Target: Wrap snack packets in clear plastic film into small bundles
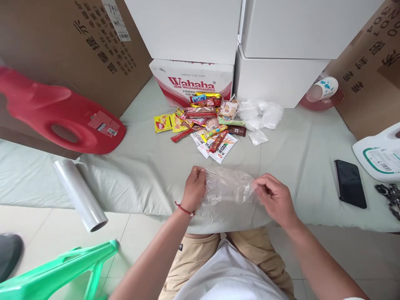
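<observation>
A clear plastic bag [229, 185] is stretched crosswise between my two hands, just above the front part of the cloth. My left hand [195, 185], with a red string bracelet at the wrist, pinches its left end. At the other end, the fingers of my right hand [273, 196] are closed on the bag's edge. The bag looks crumpled, and I see nothing inside it. Beyond it lies a pile of wrapped snacks [203, 114] in red, yellow and white packets. Several bunched clear bags [261, 114] rest right of the pile.
A Wahaha carton [193, 79] and white boxes [281, 75] stand behind. Left are a red jug [62, 112] and a plastic film roll [81, 196]. A black phone [350, 183], keys [389, 196] and white bottle [379, 152] lie right. A green stool [65, 268] stands on the floor.
</observation>
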The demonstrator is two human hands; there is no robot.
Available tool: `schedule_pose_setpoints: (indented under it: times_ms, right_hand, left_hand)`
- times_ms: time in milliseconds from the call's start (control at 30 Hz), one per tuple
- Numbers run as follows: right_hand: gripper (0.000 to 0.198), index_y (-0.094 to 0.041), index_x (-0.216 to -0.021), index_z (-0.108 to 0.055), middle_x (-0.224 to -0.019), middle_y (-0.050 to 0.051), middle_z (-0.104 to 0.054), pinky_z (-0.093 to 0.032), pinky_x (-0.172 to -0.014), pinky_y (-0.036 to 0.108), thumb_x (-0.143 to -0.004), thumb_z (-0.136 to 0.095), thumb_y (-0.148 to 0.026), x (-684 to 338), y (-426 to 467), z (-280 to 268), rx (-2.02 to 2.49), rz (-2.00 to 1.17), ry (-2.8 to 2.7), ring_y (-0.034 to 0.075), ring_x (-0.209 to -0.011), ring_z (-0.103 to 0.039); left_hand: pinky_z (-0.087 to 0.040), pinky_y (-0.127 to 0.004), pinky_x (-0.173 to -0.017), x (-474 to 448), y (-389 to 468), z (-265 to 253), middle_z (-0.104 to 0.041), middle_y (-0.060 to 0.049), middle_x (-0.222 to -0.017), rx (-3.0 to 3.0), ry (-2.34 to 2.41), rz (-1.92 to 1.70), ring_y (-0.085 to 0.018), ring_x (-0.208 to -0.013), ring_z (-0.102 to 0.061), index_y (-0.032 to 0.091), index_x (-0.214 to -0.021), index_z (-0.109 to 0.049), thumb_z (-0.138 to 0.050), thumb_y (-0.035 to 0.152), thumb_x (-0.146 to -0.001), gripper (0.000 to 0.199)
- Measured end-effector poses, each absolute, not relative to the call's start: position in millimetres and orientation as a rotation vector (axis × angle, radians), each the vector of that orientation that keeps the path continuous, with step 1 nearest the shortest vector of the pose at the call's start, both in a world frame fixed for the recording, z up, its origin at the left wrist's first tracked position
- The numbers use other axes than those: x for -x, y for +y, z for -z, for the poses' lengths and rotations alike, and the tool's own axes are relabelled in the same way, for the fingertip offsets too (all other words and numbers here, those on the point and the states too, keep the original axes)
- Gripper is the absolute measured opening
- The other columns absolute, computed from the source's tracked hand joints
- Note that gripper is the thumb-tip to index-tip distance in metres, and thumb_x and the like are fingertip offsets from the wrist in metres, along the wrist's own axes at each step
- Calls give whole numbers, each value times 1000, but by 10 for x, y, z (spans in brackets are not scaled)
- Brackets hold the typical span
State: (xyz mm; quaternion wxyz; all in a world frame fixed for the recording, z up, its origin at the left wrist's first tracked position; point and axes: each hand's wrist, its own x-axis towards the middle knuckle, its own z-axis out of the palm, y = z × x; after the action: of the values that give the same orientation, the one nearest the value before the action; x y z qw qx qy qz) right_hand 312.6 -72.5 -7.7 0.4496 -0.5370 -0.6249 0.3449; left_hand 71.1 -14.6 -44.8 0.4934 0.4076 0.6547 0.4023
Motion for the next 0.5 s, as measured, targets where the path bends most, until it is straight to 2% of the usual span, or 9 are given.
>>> schedule_pose_setpoints:
  times_ms: [67,133,200,267,333,400,500]
  right_hand:
    - [28,-22,-78,-66,-68,-2,-53,-33,-42,22,-89,-71,-47,-3089,-696,64,1380,-1132,-1114,9,-51,-41]
    - [37,-21,-75,-63,-67,-4,-52,-26,-38,19,-79,-80,-53,-3015,-688,78,1362,-1269,-763,6,-48,-38]
    - [41,-20,-74,-62,-68,-5,-53,-24,-37,17,-70,-87,-52,-2920,-705,101,1327,-1304,-561,5,-48,-38]
    - [41,-20,-74,-62,-67,-6,-52,-24,-37,16,-67,-89,-49,-2824,-748,118,1294,-1303,-459,4,-48,-37]
    - [40,-19,-73,-62,-65,-6,-52,-25,-37,15,-68,-89,-48,-2735,-809,122,1258,-1297,-419,3,-47,-36]
    - [39,-19,-71,-61,-66,-6,-52,-28,-38,15,-70,-88,-48,-2659,-872,118,1226,-1295,-414,3,-47,-36]
    - [37,-18,-74,-63,-68,-6,-55,-31,-39,14,-73,-87,-47,-2581,-932,102,1195,-1317,-382,2,-48,-38]
  left_hand:
    - [-45,-25,-56,-650,-113,382,-58,0,-87,-780,1539,-1054,-14,-69,-56,24,-90,-49,-54,43,-92,20]
    - [-52,-26,-67,-580,-215,321,-59,-3,-105,-725,1574,-1187,-16,-90,-61,24,-98,-52,-58,42,-90,21]
    - [-53,-26,-75,-526,-466,291,-59,-2,-107,-767,1696,-1335,-16,-98,-59,24,-100,-54,-63,41,-89,22]
    - [-49,-23,-70,-523,-801,299,-58,1,-91,-795,1774,-1392,-13,-82,-57,24,-93,-53,-63,42,-90,21]
    - [-46,-23,-61,-599,-1103,333,-55,2,-77,-860,1616,-1192,-12,-68,-52,22,-84,-53,-63,47,-90,27]
    - [-42,-23,-54,-743,-1262,376,-59,0,-78,-899,1483,-954,-13,-65,-53,21,-89,-57,-68,53,-85,35]
    - [-40,-23,-53,-967,-1149,431,-63,-2,-83,-901,1549,-924,-13,-65,-54,20,-98,-59,-73,57,-79,44]
